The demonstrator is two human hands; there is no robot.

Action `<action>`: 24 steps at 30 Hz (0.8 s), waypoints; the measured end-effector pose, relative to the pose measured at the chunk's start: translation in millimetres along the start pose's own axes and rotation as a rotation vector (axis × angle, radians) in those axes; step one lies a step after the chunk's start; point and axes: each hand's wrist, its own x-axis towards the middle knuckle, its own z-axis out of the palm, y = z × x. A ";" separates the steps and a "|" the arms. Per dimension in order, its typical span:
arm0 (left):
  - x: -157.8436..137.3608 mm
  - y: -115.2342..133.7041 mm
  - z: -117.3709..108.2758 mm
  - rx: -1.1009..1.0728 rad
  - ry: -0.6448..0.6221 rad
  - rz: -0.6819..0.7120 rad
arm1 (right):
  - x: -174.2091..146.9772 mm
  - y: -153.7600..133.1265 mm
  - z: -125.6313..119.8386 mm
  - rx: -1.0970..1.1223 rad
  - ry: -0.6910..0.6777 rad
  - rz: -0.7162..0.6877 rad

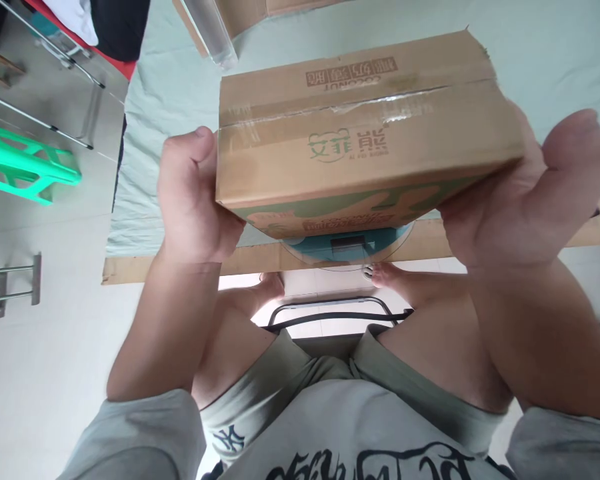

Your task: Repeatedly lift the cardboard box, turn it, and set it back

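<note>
A brown cardboard box with green and brown printing is held up over the front of the table, slightly tilted. Shiny clear tape runs along the seam of its upper face. My left hand grips the box's left end, its thumb at the edge and the other fingers mostly hidden. At the opposite end, my right hand supports the lower right side, with the thumb sticking out away from the cardboard. Partly hidden under the box, a round teal item with a clear rim lies at the table edge.
A pale green cloth covers the table, whose front edge is bare brown. At the back stand an open carton and a clear plastic piece. On the floor to the left are a green stool and metal-framed furniture.
</note>
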 end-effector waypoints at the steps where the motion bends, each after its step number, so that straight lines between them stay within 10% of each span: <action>1: -0.2 -1.9 2.9 -0.032 0.062 0.026 | 1.2 0.0 3.2 0.028 -0.003 -0.013; 13: 56.0 -31.7 -5.9 -0.140 0.046 0.474 | 40.7 47.7 9.5 -0.014 0.137 -0.484; 17: 101.3 -28.3 -24.6 -0.210 0.236 0.474 | 95.8 82.5 -0.8 0.029 0.005 -0.597; 24: 143.9 -31.0 -56.4 -0.351 0.132 0.374 | 163.0 114.7 -12.6 0.134 -0.211 -0.595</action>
